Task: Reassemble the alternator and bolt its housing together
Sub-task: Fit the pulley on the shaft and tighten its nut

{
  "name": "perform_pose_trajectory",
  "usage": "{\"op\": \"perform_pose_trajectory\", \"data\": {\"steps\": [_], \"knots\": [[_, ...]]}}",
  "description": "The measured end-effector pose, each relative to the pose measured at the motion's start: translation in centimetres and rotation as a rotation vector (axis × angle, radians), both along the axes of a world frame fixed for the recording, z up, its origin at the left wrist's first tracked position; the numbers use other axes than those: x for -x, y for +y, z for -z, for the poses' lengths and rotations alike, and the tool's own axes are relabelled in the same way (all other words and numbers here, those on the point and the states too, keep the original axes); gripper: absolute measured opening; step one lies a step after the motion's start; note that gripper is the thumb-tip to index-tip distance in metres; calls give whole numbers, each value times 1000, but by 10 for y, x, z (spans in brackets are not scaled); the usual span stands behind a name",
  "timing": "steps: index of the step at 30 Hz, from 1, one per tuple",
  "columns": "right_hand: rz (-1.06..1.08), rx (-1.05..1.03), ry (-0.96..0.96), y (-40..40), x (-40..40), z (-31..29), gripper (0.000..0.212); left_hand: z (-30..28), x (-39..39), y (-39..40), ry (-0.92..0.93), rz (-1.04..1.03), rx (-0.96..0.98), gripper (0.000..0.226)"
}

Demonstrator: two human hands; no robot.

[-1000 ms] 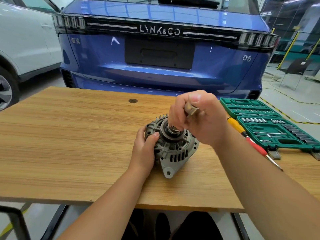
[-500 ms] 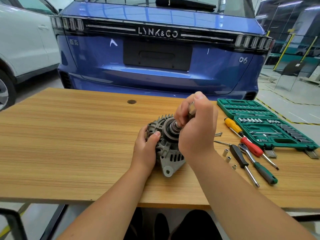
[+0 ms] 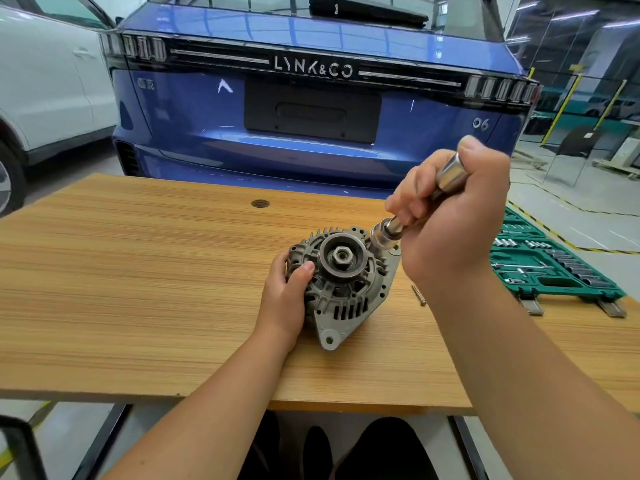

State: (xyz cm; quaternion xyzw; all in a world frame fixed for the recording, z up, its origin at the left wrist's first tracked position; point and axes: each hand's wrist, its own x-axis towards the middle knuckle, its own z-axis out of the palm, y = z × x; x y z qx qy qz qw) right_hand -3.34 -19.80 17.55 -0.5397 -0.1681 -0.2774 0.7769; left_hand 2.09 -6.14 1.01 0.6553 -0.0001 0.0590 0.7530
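- Change since the earlier frame: the socket tool (image 3: 386, 233) has come off the pulley nut (image 3: 341, 257) at the centre and now sits at the upper-right rim of the housing — the nut is bare.
- Alternator (image 3: 341, 289): near the middle of the bench (image 3: 138, 271), pulley face up and tilted toward the viewer, mounting ear at the near edge.
- Socket tool: long axis slanting from upper right down-left, its tip at the rim, probably over a housing bolt; the contact itself is hidden.
- Right hand (image 3: 450, 220): grip clenched round the tool's shaft, thumb capping its top; the nearer hand to that rim point, which lies down-left of it.
- Left hand (image 3: 287, 299): grasping the alternator's left flank, thumb on the face.
- Outward: a loose bolt (image 3: 418, 295) just right of the alternator; a green socket case (image 3: 554, 265), open, at the bench's right end.
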Motion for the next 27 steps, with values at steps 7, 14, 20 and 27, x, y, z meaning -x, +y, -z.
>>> {"op": "perform_pose_trajectory", "data": {"steps": [7,14,20,27], "knots": [[-31,4,46,2,-5,14,41,3,-2,1,-4,15,-17,83],[47,-14,121,-21,-14,16,39,7,-5,1,-20,37,-10,80],[72,11,221,-51,-33,29,39,6,-8,0,-51,46,17,77],[353,-14,445,-116,-76,35,40,10,-14,-1,-93,20,11,77]]}}
